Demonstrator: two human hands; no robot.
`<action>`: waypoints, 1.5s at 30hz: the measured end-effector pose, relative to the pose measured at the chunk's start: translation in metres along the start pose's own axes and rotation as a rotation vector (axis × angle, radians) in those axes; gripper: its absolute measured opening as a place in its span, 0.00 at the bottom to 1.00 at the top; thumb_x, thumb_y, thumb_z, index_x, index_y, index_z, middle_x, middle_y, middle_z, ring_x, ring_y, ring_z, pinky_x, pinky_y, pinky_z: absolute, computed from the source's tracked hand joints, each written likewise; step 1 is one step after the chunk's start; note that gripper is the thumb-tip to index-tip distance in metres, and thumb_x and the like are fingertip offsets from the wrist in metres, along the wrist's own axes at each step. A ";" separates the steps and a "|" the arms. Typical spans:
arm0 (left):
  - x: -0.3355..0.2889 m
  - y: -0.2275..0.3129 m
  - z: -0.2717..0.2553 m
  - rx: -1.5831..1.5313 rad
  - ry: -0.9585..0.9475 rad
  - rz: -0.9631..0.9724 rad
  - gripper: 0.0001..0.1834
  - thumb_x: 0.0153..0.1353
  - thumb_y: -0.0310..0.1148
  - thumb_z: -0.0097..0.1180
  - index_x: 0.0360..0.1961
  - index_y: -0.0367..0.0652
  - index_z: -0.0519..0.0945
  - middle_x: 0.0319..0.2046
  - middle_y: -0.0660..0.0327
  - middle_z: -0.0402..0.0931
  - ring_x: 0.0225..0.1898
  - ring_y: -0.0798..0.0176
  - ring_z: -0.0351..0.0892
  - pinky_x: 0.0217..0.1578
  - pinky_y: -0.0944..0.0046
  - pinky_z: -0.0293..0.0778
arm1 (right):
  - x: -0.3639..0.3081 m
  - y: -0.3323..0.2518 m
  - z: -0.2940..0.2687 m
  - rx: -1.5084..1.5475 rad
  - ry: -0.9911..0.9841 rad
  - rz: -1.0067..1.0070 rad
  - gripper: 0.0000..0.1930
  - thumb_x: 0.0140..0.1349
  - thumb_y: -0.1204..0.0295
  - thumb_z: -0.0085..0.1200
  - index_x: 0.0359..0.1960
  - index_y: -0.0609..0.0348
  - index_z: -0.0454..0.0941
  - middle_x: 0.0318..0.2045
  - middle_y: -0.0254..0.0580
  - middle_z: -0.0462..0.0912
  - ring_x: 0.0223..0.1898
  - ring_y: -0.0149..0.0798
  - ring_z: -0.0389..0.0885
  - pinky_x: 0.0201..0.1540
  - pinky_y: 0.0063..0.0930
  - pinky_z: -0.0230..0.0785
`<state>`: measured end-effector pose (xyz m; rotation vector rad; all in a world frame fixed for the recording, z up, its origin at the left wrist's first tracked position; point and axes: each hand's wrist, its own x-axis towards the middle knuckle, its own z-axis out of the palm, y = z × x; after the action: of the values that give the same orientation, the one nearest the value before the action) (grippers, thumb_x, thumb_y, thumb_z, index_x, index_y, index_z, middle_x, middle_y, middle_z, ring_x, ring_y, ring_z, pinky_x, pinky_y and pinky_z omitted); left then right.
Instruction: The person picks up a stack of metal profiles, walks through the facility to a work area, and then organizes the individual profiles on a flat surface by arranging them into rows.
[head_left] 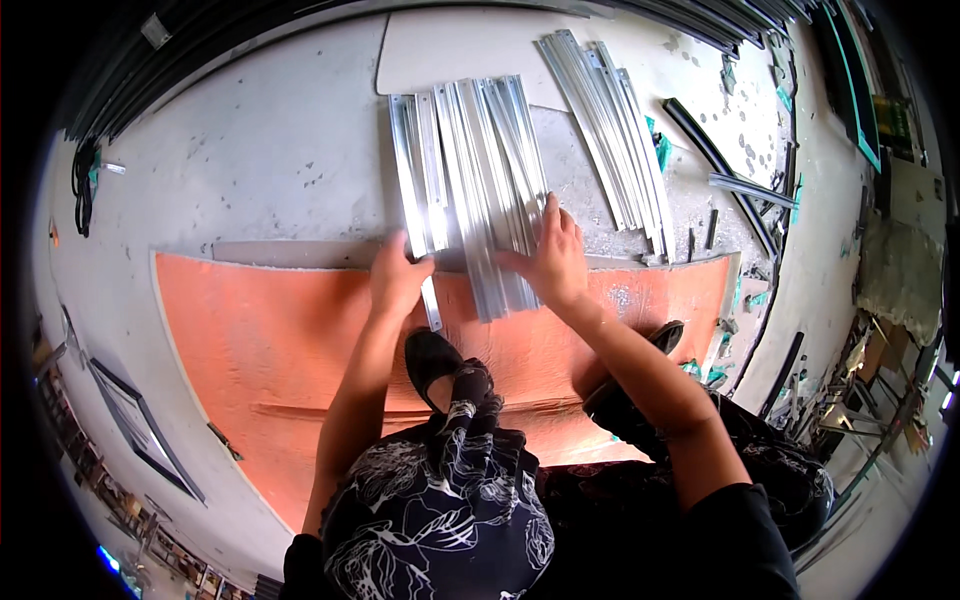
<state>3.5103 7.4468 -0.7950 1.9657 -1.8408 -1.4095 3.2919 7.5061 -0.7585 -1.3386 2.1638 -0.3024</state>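
Several shiny metal profiles (465, 190) lie side by side in front of me, their near ends uneven and reaching over an orange sheet (290, 340). My left hand (396, 282) is at the left side of this group, thumb stretched toward a profile whose end sticks out toward me; its other fingers are partly hidden. On the right side, my right hand (560, 258) rests against the outer profiles. Its fingers point away from me, and the thumb is spread inward over the metal. Neither hand is closed round a profile.
A second bundle of metal profiles (610, 140) lies to the right. Beyond it are a dark bar (720, 175) and a short metal piece (752, 190). Long dark profiles (200, 60) are stacked at the far left. A dark frame (145, 430) lies at left. My shoe (432, 362) rests on the orange sheet.
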 end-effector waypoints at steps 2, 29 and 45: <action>-0.003 -0.008 -0.005 -0.320 -0.022 -0.108 0.14 0.53 0.23 0.57 0.42 0.38 0.76 0.28 0.64 0.75 0.29 0.71 0.71 0.31 0.68 0.69 | -0.002 -0.001 0.005 -0.051 0.042 -0.001 0.56 0.41 0.56 0.71 0.66 0.72 0.48 0.54 0.62 0.68 0.54 0.59 0.68 0.58 0.43 0.63; -0.037 0.038 0.063 -0.729 -0.100 -0.176 0.14 0.63 0.31 0.55 0.47 0.35 0.77 0.40 0.63 0.78 0.41 0.72 0.74 0.42 0.71 0.69 | 0.005 0.013 0.020 1.109 -0.232 0.469 0.18 0.49 0.78 0.58 0.44 0.65 0.76 0.35 0.43 0.82 0.33 0.34 0.79 0.38 0.28 0.73; -0.065 0.079 0.028 -1.007 -0.271 0.074 0.26 0.65 0.34 0.48 0.61 0.34 0.61 0.55 0.51 0.68 0.58 0.57 0.67 0.56 0.58 0.64 | -0.020 -0.031 -0.035 1.275 -0.168 0.433 0.22 0.57 0.81 0.59 0.51 0.65 0.63 0.40 0.44 0.78 0.40 0.35 0.79 0.44 0.26 0.75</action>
<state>3.4440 7.4935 -0.7265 1.2088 -0.8818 -2.0611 3.3012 7.5056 -0.7084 -0.1581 1.4849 -1.0859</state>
